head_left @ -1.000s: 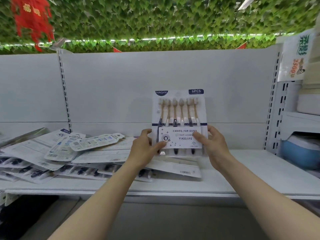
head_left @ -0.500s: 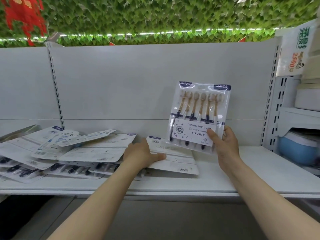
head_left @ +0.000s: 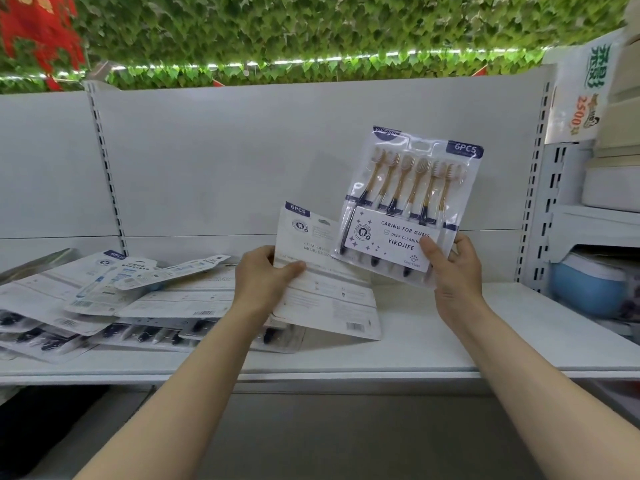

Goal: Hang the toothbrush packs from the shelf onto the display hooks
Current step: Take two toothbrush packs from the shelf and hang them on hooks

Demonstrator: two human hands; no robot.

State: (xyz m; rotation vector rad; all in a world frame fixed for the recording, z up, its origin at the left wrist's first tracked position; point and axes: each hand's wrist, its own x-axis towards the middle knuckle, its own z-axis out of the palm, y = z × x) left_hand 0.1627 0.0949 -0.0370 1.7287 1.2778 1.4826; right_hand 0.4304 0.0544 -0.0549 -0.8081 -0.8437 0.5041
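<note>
white shelf (head_left: 433, 344), right hand (head_left: 453, 268) gripping clear six-brush pack (head_left: 408, 202), left hand (head_left: 263, 282) gripping face-down pack (head_left: 322, 278)

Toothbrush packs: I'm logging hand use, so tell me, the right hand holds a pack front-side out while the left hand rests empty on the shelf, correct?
Not quite. The head view shows the left hand gripping a second pack, back side out, lifted off the pile. The right hand does hold the front-facing pack.

White metal shelf (head_left: 433, 344) with a pale back panel (head_left: 242, 161) and slotted uprights (head_left: 107, 174). Spread across its left half, a loose overlapping heap of toothbrush packs (head_left: 114, 306), mostly lying printed-back up, barcodes showing, dark brush handles visible along the near edges. Right half bare white surface. At far right, a blue container (head_left: 585, 296) on the neighbouring shelf.
</note>
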